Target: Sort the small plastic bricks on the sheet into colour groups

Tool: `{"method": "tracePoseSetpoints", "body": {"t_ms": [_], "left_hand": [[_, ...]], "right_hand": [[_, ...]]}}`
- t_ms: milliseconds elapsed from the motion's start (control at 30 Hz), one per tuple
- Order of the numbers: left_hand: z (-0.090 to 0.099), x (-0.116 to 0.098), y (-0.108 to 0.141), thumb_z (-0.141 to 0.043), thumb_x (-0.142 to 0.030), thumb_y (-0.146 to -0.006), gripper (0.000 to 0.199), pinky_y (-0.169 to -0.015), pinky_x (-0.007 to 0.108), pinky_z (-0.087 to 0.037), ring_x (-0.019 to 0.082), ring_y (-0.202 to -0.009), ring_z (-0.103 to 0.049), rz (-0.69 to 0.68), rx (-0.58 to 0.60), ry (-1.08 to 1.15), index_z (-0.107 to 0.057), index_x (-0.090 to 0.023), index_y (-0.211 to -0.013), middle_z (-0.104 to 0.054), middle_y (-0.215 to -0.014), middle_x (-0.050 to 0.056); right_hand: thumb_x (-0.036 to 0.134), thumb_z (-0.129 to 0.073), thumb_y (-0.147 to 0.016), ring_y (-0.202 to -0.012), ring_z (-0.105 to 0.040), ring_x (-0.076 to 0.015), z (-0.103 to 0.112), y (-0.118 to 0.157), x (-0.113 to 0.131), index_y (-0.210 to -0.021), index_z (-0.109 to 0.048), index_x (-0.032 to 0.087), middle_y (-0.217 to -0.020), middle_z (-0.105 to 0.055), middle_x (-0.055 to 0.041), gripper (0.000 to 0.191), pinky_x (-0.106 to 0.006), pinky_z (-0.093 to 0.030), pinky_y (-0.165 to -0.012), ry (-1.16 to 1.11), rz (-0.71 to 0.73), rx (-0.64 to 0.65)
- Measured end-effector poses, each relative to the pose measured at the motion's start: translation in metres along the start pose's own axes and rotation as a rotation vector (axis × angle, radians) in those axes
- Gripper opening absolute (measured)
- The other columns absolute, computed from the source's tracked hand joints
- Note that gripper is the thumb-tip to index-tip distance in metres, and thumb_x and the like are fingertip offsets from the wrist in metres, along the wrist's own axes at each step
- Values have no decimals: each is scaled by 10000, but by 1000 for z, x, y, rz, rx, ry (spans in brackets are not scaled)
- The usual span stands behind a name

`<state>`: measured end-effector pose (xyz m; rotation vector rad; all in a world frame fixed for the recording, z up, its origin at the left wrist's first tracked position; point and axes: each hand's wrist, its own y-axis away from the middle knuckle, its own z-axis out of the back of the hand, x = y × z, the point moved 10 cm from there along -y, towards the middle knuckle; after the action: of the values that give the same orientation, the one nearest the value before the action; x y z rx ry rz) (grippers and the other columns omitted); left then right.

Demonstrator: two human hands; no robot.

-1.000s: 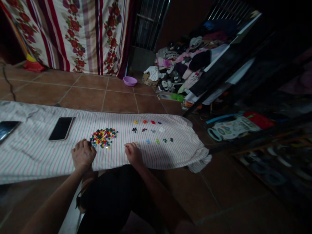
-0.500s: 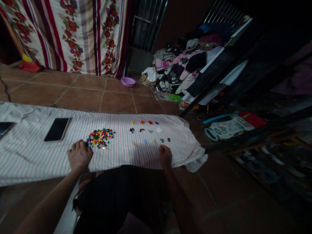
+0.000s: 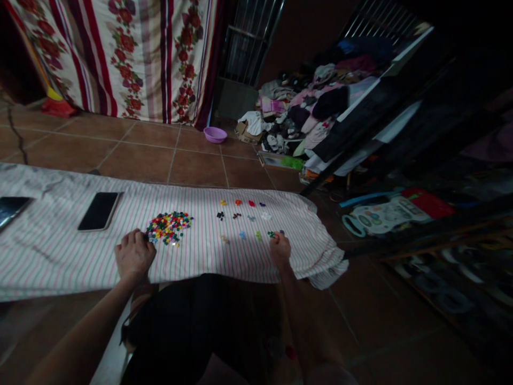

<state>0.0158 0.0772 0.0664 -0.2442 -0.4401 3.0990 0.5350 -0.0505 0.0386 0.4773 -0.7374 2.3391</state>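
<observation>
A heap of small bead-like pieces in many colours point(image 3: 169, 227) lies on a striped cloth point(image 3: 200, 262). My left hand point(image 3: 135, 254) rests palm down at the heap's left edge, its fingers loosely bent. Further right, my right hand point(image 3: 280, 248) has thumb and forefinger pinched together at a small dark green group point(image 3: 271, 234); whatever is between the fingertips is too small to make out. Left of that group sit light green pieces point(image 3: 258, 235), light blue ones point(image 3: 242, 235) and beige ones point(image 3: 224, 239). Black pieces point(image 3: 220, 216) and red pieces point(image 3: 251, 203) form groups in rows behind.
A dark-screened phone point(image 3: 99, 211) lies left of the heap, with another dark device point(image 3: 12, 209) at the cloth's left end. Beyond on the tiled floor are a purple basin point(image 3: 215, 135) and piled clothes point(image 3: 300, 104). A toy panel point(image 3: 380, 211) stands to the right.
My right hand has moved slightly forward, its fingertips now at the dark green group. My left hand stays beside the heap. The whole view has shifted a little.
</observation>
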Motion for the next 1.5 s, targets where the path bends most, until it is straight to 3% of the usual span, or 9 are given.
{"method": "tracePoseSetpoints", "body": {"t_ms": [467,733,933,1033,1133,1333,1500], "left_hand": [[2,-1,0,-319,-301,-852,351,-810,416,-348,300,-1105,-498,6,5,21,-524,-123,-1075,-596,-1134,152],[-3,2,1,-333,-296,-854,355,-825,422,-342,304,-1086,-493,11,1,38,-533,-127,-1094,-596,-1149,153],[-7,5,0,-378,-266,-849,355,-853,437,-332,311,-1109,-481,24,9,79,-533,-125,-1136,-582,-1197,165],[-5,4,-1,-383,-253,-846,332,-849,432,-336,306,-1115,-485,20,3,69,-536,-124,-1112,-585,-1197,158],[-4,3,-1,-396,-246,-838,314,-843,431,-341,306,-1113,-489,13,-10,64,-536,-125,-1091,-587,-1199,153],[-5,3,-1,-406,-243,-835,317,-846,438,-346,310,-1123,-485,9,-19,74,-534,-117,-1096,-585,-1202,157],[-5,4,-1,-406,-228,-832,329,-864,445,-345,309,-1141,-475,13,-14,103,-535,-116,-1113,-572,-1226,165]], "right_hand": [[268,-453,-709,-859,-480,-237,-18,-10,1,-960,-656,147,-762,-546,-74,344,-335,-408,-799,19,11,122],[325,-432,-724,-839,-510,-240,-7,-4,0,-984,-655,125,-823,-595,-102,397,-373,-430,-823,-85,25,57],[364,-374,-775,-841,-547,-241,19,12,4,-956,-644,123,-902,-635,-138,405,-373,-445,-793,-169,-42,-136],[414,-383,-809,-845,-571,-233,18,25,32,-970,-632,140,-931,-642,-129,404,-367,-458,-791,-256,-8,-111],[425,-399,-849,-857,-592,-219,6,43,83,-968,-626,151,-947,-652,-122,375,-349,-475,-782,-359,120,-3],[347,-428,-898,-817,-616,-180,-46,94,194,-962,-655,177,-918,-666,-87,291,-297,-501,-732,-482,380,334],[194,-467,-868,-863,-622,-169,-87,124,253,-1037,-681,224,-945,-664,-49,274,-290,-499,-805,-429,512,507]]}}
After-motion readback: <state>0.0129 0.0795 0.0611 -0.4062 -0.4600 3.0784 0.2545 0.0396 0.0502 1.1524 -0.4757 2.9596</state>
